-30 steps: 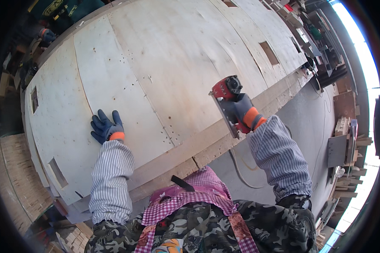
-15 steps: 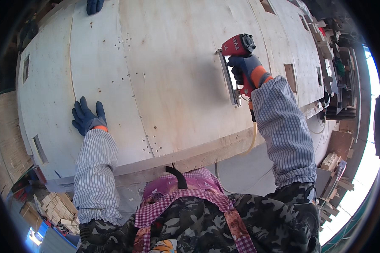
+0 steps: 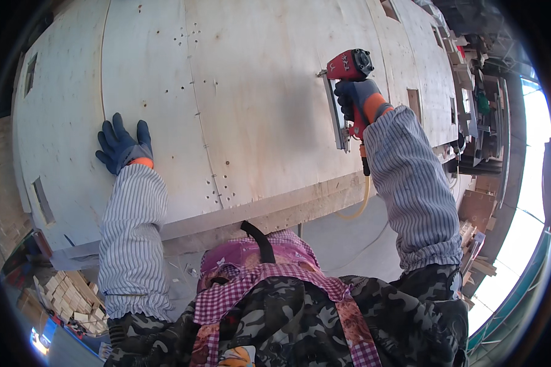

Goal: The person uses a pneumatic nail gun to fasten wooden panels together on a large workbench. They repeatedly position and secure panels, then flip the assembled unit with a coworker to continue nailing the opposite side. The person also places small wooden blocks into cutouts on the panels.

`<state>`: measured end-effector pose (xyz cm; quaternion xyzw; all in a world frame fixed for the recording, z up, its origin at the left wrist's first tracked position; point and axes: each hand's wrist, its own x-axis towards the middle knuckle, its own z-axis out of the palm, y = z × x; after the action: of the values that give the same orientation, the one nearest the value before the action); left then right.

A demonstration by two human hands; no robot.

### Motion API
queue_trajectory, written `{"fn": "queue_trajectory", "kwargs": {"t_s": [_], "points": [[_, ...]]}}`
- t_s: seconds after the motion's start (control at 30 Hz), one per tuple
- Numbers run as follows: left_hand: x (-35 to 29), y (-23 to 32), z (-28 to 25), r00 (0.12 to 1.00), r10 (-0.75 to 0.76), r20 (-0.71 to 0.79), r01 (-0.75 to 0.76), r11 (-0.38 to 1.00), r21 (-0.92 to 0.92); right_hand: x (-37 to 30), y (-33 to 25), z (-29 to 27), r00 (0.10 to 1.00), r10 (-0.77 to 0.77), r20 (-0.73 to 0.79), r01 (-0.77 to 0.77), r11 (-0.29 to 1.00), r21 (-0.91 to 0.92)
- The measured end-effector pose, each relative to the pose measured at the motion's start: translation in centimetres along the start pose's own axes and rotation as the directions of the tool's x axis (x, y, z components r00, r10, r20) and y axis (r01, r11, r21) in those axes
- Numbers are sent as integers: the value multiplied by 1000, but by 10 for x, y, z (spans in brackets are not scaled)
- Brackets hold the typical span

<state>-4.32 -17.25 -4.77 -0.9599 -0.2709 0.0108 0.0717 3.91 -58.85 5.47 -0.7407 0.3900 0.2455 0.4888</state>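
While the left hand (image 3: 123, 147) lies flat and open on the plywood (image 3: 257, 122), holding nothing, the right hand (image 3: 360, 101) is closed around the nailer (image 3: 347, 67), whose nose rests on the sheet right of centre. The step appears to be fastening; the next shot calls for a square, firmly seated nose, clear of the bracing hand.
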Motion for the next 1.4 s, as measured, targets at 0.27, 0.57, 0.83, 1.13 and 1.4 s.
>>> {"fn": "queue_trajectory", "kwargs": {"t_s": [0.27,0.57,0.83,1.13,1.4], "points": [[1,1,4,1000,22,-7,-21,999,47,1,12,3,996,-81,-44,82,996,29],[1,3,-4,999,-24,44,22,999,43,-15,17,-1,997,-57,47,53,995,90],[1,6,-10,994,-52,97,43,994,98,-31,37,0,995,-95,-14,95,995,-1],[1,5,-7,996,-40,80,32,995,90,-26,37,3,994,-102,-46,98,992,-81],[3,5,-1,999,-47,15,46,998,39,-27,28,1,992,-124,14,122,989,84]]}}
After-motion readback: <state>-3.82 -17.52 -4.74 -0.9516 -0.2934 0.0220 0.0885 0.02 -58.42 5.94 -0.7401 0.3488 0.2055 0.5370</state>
